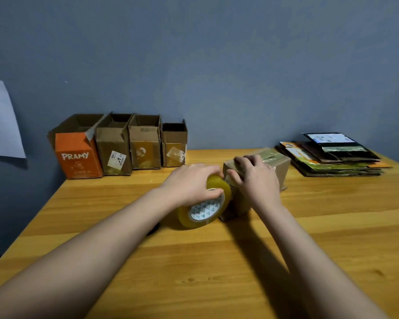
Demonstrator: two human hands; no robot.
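The tape (pixel 204 204) is see-through yellow, its white core printed with what look like teal triangles. The box (pixel 279 166) is plain brown. At ten o'clock, an orange carton (pixel 78 157) bears white lettering. The table (pixel 217 261) is honey-coloured woodgrain.

Table (pixel 217 272): 4 open boxes (pixel 144 148), taped box (pixel 282 168), cartons (pixel 332 168).
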